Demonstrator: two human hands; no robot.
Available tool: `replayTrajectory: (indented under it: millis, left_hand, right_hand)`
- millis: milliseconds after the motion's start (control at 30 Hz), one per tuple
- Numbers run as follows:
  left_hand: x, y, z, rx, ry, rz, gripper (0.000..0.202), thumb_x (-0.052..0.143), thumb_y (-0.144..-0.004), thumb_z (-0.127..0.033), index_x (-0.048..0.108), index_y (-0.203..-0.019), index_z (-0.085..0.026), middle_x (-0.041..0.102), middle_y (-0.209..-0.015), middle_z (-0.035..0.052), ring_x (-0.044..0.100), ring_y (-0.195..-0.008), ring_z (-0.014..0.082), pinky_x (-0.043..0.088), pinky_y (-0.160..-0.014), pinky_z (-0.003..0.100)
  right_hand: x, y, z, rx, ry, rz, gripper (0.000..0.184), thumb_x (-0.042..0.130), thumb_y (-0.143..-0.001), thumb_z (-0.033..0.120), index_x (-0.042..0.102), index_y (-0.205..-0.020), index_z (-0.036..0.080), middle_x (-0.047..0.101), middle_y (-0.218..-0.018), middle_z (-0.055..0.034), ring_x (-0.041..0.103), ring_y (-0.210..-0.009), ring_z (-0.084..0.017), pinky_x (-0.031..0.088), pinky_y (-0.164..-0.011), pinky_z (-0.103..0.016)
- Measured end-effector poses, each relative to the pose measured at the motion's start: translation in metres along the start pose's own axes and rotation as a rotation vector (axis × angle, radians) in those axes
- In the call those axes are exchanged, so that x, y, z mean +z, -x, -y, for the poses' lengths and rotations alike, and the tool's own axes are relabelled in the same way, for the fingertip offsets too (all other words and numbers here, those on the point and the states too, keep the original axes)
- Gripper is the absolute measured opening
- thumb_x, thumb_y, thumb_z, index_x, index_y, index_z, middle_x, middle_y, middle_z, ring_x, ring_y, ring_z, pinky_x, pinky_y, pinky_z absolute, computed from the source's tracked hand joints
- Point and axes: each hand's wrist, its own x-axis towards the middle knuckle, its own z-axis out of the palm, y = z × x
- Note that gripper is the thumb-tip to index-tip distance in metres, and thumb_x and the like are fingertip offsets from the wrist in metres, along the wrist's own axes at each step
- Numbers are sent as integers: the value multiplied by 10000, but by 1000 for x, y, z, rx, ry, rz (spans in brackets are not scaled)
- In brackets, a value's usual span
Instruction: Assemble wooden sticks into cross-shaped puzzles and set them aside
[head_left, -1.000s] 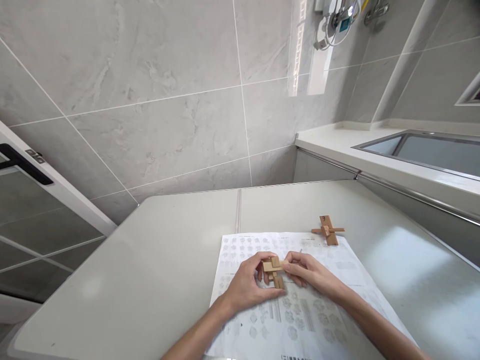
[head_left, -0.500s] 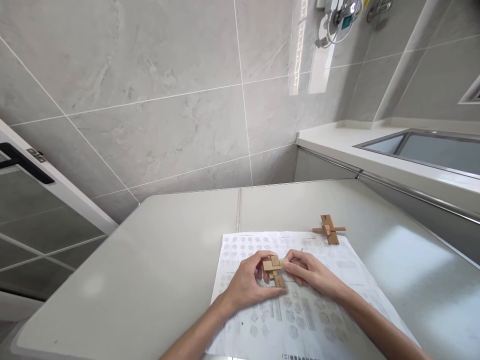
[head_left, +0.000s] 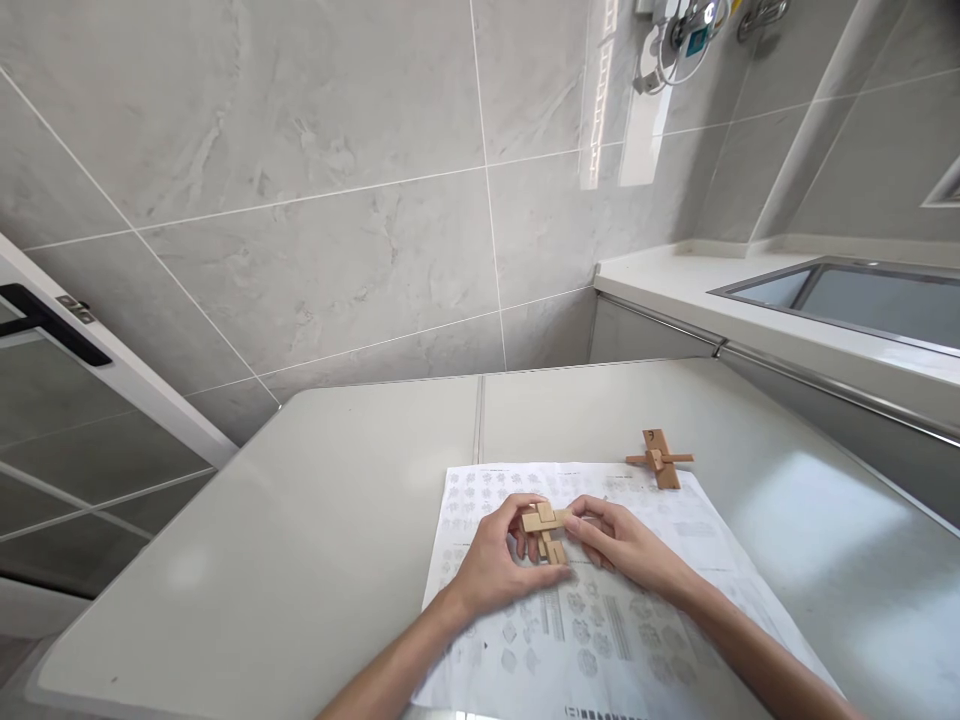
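A small wooden interlocking puzzle (head_left: 545, 530) made of crossed pale bars is held just above a printed sheet (head_left: 600, 610). My left hand (head_left: 495, 562) curls around its left and lower side, fingers closed on it. My right hand (head_left: 619, 540) pinches a bar on its right side with thumb and fingertips. A second wooden cross-shaped assembly (head_left: 658, 459) lies on the grey table (head_left: 315, 520) beyond the sheet's far right corner, apart from both hands.
The sheet carries rows of small printed diagrams. A seam runs down the tabletop at the middle. A white counter with a steel sink (head_left: 847, 295) stands at the right. A tiled wall rises behind, and a glass door with a black handle (head_left: 45, 320) is at the left.
Both hands and the puzzle have shifted slightly away from me across the sheet. The grip looks the same. The second wooden assembly has not moved.
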Motion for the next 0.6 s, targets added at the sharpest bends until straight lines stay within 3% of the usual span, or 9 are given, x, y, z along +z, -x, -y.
replayTrajectory:
  millis: [167, 300, 433, 600]
  left_hand:
    - [-3, -6, 4, -44, 159, -192, 652, 918, -752, -342, 570, -1292, -229, 699, -1035, 35, 585, -798, 148, 466, -709, 268]
    - [-6, -11, 10, -53, 276, -299, 579, 886, -808, -405, 568, -1258, -227, 697, -1055, 39, 587, -780, 133, 478, -731, 270]
    - [-7, -12, 16, -57, 331, -309, 587, 889, -819, -432, 564, -1266, -235, 718, -1069, 48, 617, -793, 139, 494, -747, 274]
    - [-5, -12, 17, -51, 295, -300, 593, 906, -796, -415, 583, -1258, -230, 741, -1117, 72, 597, -756, 126, 481, -706, 259]
  right_hand:
    - [4, -1, -6, -60, 106, -80, 413, 568, -1015, 657, 636, -1116, 262, 484, -653, 51, 424, -573, -165, 323, -560, -302]
    - [10, -1, -11, -185, 291, -106, 276, 646, -1001, 504, 662, -1168, 285, 665, -942, -21, 513, -643, -172, 440, -620, -324]
    - [13, 1, -12, -308, 441, -54, 231, 661, -982, 341, 684, -1211, 316, 677, -1101, -34, 569, -693, -174, 496, -687, -340]
    - [17, 0, -17, -305, 535, -52, 276, 660, -991, 326, 701, -1260, 365, 678, -1069, -21, 557, -659, -177, 510, -674, -347]
